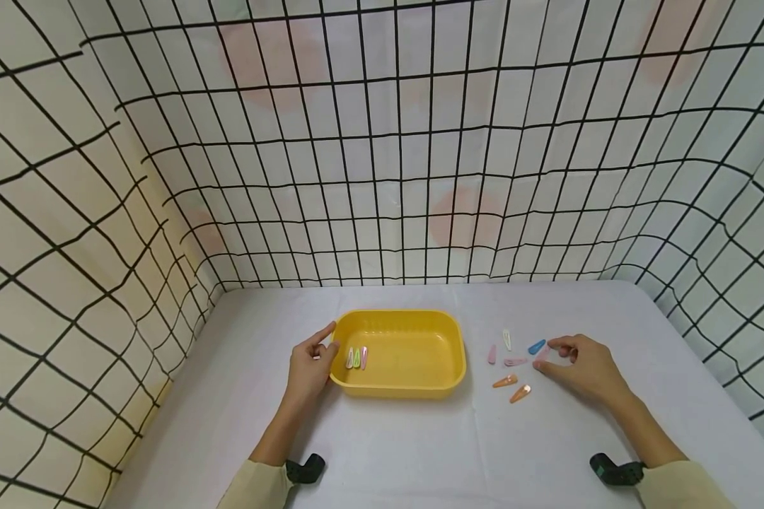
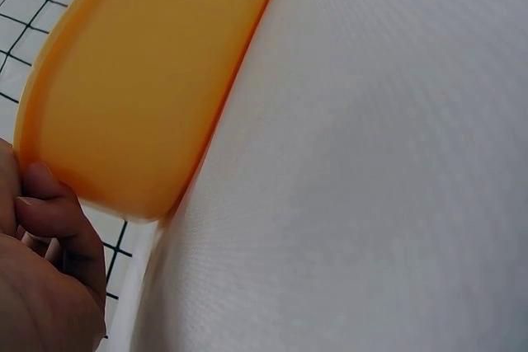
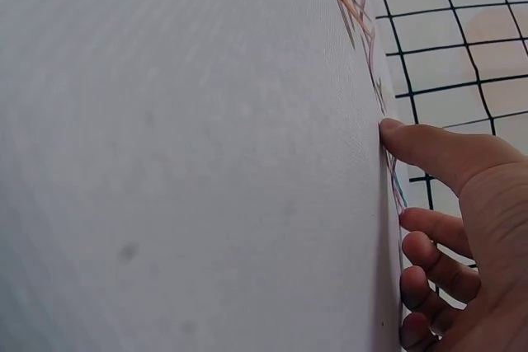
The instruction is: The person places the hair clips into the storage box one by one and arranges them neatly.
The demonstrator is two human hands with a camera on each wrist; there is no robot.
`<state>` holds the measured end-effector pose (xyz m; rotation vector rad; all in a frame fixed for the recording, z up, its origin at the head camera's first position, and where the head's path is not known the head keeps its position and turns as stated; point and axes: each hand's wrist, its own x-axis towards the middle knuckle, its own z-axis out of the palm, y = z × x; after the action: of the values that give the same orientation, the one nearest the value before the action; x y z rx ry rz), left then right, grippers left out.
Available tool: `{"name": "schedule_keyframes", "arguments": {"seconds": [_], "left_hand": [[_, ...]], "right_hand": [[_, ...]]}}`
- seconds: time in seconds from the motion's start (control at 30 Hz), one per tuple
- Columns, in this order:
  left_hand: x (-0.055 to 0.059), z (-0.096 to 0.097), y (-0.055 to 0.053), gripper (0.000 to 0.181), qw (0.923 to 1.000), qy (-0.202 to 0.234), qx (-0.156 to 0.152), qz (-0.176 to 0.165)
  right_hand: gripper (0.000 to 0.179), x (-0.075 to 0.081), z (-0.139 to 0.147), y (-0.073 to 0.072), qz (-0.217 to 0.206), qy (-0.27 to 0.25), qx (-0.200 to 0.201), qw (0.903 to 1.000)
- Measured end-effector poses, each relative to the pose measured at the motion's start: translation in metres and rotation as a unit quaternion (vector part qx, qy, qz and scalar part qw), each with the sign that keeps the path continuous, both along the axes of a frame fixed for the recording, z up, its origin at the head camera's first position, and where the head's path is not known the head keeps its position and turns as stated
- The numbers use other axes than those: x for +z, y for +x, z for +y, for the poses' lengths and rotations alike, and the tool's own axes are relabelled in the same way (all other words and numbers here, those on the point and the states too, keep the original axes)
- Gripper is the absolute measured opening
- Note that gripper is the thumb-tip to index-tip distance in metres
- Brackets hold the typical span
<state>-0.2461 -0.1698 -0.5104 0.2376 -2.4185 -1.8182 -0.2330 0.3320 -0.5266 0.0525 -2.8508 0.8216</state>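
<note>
My left hand [image 1: 310, 365] grips the left end of a yellow plastic tray [image 1: 397, 391], thumb at the rim and other fingers bent against the outer wall. Inside, near that end, a whitish snap hair clip [image 1: 350, 358], a green one [image 1: 357, 358] and a pink one [image 1: 364, 358] lie side by side. To the right of the tray, my right hand [image 1: 584, 367] reaches down to the table and pinches a pink hair clip [image 1: 543, 353] between thumb and index finger. In the right wrist view the thumb [image 3: 429, 147] is spread from the other fingers.
Loose around the right hand lie a blue clip [image 1: 536, 347], a white clip [image 1: 506, 340], pink clips [image 1: 492, 354] and orange clips [image 1: 520, 394]. The white table [image 1: 388, 452] is bordered by cloth walls with a black grid [image 1: 414, 162].
</note>
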Motion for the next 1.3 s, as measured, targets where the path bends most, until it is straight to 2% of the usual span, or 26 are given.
{"name": "schedule_keyframes", "arguments": {"seconds": [0.13,0.4,0.63,0.93,1.3], "left_hand": [[0.000,-0.001,0.000,0.043,0.9999,0.011,-0.006,0.005],[0.000,-0.001,0.000,0.043,0.9998,0.002,-0.014,0.014],[0.000,-0.004,0.000,0.043,0.9999,0.002,-0.008,0.009],[-0.002,-0.002,-0.001,0.043,1.0000,-0.003,-0.006,0.004],[-0.002,-0.002,-0.002,0.044,1.0000,0.002,-0.003,-0.007]], "right_hand": [[0.061,0.001,-0.002,0.001,0.006,0.004,-0.001,1.0000],[0.058,0.000,-0.001,0.001,0.015,0.010,0.002,0.9998],[0.053,0.001,-0.001,0.001,0.008,-0.001,0.009,0.9999],[0.053,0.010,0.005,0.001,-0.013,0.003,0.012,0.9998],[0.049,0.024,0.006,-0.005,0.012,0.000,0.023,0.9997]]}}
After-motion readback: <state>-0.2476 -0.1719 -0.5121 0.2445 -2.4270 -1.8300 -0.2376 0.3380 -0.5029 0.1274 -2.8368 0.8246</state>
